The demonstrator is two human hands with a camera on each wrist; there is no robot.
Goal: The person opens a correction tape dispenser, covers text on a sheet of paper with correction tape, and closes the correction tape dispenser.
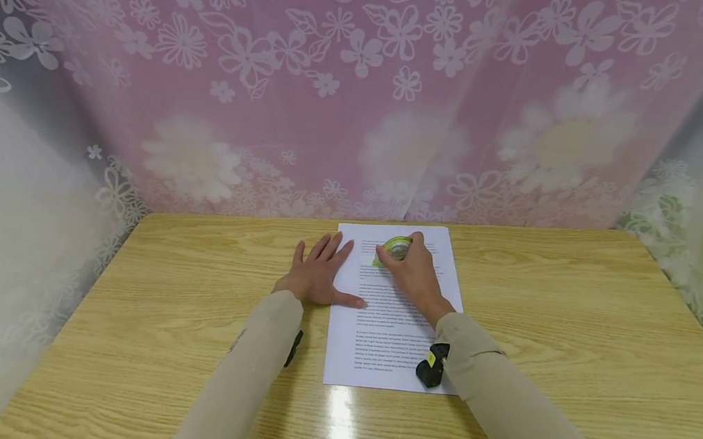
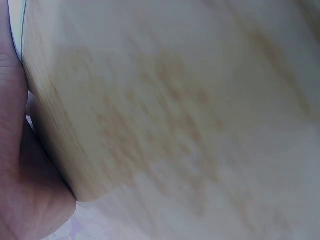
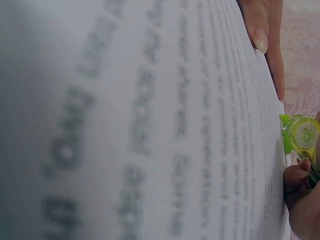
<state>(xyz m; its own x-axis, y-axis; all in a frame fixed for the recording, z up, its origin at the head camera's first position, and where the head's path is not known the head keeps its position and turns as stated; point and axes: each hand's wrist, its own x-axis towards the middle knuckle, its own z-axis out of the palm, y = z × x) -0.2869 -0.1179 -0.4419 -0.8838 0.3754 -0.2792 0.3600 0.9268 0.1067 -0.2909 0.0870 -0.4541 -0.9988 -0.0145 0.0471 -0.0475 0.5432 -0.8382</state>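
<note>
Head view: right hand (image 1: pixel 417 275) pinches a yellow-green tape dispenser (image 1: pixel 398 249) at the upper part of a printed sheet (image 1: pixel 339 358); left hand (image 1: pixel 316 279) lies fingers spread across the sheet's left edge, partly over the wooden table (image 1: pixel 193 303). Right wrist view: dispenser's green tip is at the paper; contact cannot be told.

Pink floral curtain (image 1: pixel 310 118) behind wood-grain table (image 1: pixel 162 300), white glare (image 1: pixel 341 428) toward near side
</note>
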